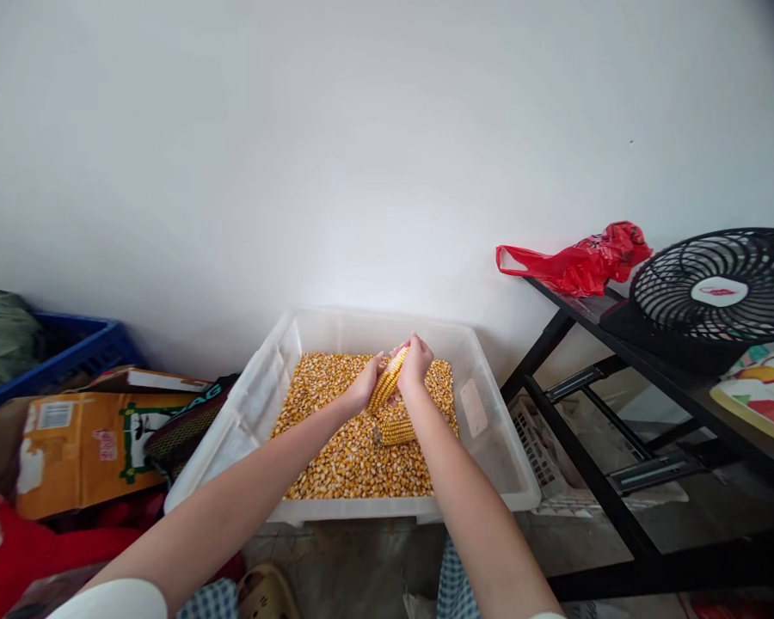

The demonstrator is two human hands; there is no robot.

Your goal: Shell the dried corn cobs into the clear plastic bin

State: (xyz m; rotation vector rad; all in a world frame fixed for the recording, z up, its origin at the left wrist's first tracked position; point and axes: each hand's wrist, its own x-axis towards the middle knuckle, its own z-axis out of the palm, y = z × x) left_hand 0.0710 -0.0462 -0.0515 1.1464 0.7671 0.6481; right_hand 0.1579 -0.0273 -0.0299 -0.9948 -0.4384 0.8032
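Observation:
A clear plastic bin (490, 447) on the floor holds a deep layer of loose yellow corn kernels (348, 456). Over it, my left hand (363, 387) and my right hand (414, 364) both grip one yellow corn cob (387, 380), held at a slant between them. The left hand wraps its lower end, and the right hand is curled over its upper end. A second corn cob (396, 431) lies on the kernels just below my hands.
A black metal table (574, 344) stands at the right with a red plastic bag (580, 262), a black fan (715, 288) and a patterned tray (761, 387). A white basket (542, 456) sits beneath it. Cardboard boxes (90, 447) and a blue crate (70, 352) are at the left.

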